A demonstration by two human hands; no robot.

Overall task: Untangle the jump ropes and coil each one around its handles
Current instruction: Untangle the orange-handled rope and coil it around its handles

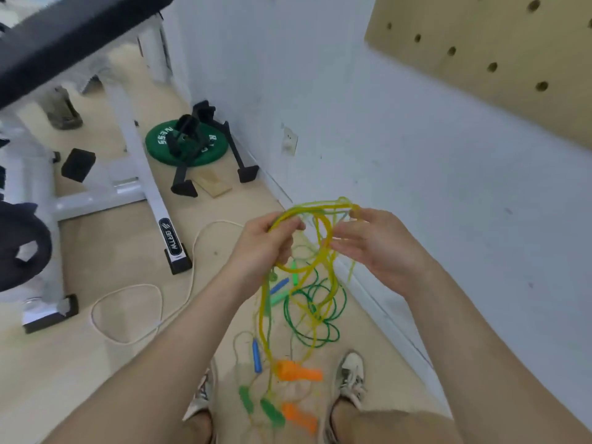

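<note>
Head view. Two bare forearms reach forward. Left hand (269, 240) curled, grips loops of the yellow rope (322, 224). Right hand (379, 249) pinches the same loops at the thumb, other fingers loosely spread. Yellow strands hang from both hands down to orange handles (299, 373) between the shoes (352, 376). Green rope (315, 310) tangled on the floor below the hands, beside the wall; green handles (258, 406) and blue handle (257, 355) near.
</note>
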